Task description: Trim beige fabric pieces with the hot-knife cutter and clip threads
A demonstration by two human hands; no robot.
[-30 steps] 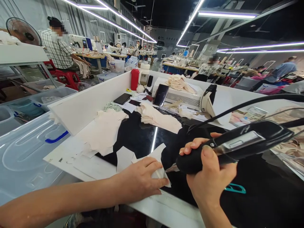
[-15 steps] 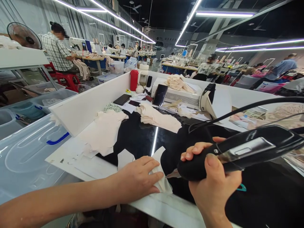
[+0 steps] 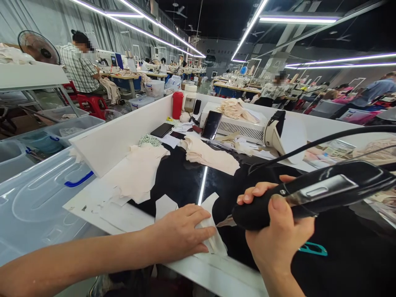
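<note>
The corded hand tool (image 3: pixel 324 192) is being lifted slightly in the right hand's (image 3: pixel 283 229) tight grip; on the black tabletop (image 3: pixel 177 173), a pale cutout (image 3: pixel 218 241) is being covered by the left hand's (image 3: pixel 182 233) spread fingers, maybe against sliding

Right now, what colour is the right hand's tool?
Black tool, silver panel; clearest in the head view.

Handheld tool (image 3: pixel 328 192): black body, silver panel, held aslant above the bench (image 3: pixel 230 272), nose toward the cut piece (image 3: pixel 218 243). Cut piece: off-white, partly covered, lying at the bench's near edge.
</note>
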